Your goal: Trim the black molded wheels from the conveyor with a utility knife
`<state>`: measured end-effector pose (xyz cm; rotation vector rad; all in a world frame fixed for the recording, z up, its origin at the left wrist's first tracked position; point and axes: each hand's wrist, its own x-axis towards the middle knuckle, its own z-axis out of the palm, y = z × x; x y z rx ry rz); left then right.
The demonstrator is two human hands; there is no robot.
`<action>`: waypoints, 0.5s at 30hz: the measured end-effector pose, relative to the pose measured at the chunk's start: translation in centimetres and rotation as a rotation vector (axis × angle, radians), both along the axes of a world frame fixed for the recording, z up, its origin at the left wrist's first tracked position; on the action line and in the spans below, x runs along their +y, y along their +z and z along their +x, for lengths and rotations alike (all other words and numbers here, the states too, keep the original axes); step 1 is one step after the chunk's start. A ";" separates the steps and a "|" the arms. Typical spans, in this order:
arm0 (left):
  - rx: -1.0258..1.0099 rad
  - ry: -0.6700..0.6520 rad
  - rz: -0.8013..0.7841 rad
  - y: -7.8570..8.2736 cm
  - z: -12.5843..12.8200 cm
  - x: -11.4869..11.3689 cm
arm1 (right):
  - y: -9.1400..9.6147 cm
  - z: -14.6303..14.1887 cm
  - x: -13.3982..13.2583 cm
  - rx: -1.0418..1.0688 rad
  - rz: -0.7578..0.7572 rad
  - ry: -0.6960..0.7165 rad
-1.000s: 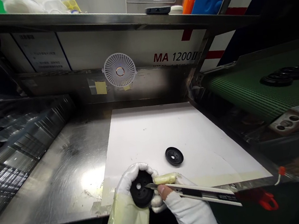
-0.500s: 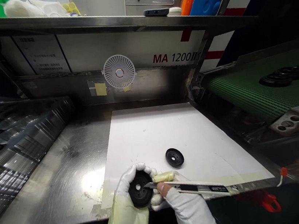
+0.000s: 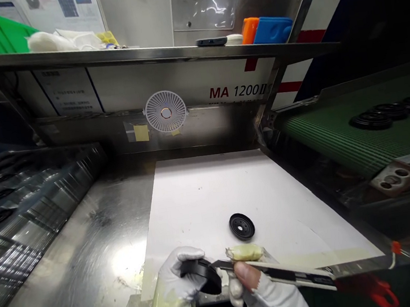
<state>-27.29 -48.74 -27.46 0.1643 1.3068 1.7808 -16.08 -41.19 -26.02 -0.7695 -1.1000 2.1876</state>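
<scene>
My gloved left hand [image 3: 178,278] grips a round black plastic part [image 3: 202,276] by its edge, tilted so that its rim faces me. In my right hand [image 3: 260,282], gloved with a bare thumb, is a utility knife [image 3: 296,275] with a white and black handle. Its blade points left, close to the part's rim; whether it touches I cannot tell. Yellow tape wraps my right index finger and the left glove's wrist. Just beyond my hands, a second black round part [image 3: 242,226] with a central hole lies on the white sheet [image 3: 203,199].
Clear trays [image 3: 39,210] of black parts stand at the left. On the right, a green conveyor belt [image 3: 332,142] carries several black parts [image 3: 370,120]. A small fan [image 3: 165,111] sits at the back under a metal shelf [image 3: 161,52]. Red-handled scissors [image 3: 382,291] hang by the front right edge.
My left hand has turned the held part from face-on to nearly edge-on. The knife has moved slightly right and down with my right hand. The whole view has shifted upward.
</scene>
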 end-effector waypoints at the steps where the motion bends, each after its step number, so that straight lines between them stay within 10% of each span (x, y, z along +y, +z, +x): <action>1: -0.004 0.028 0.011 0.3 0.1 0.1 | -0.2 0.0 0.1 -0.034 0.026 0.013; 15: -0.187 0.045 0.190 0.5 0.5 0.8 | -1.1 1.0 -0.8 -0.101 0.166 -0.010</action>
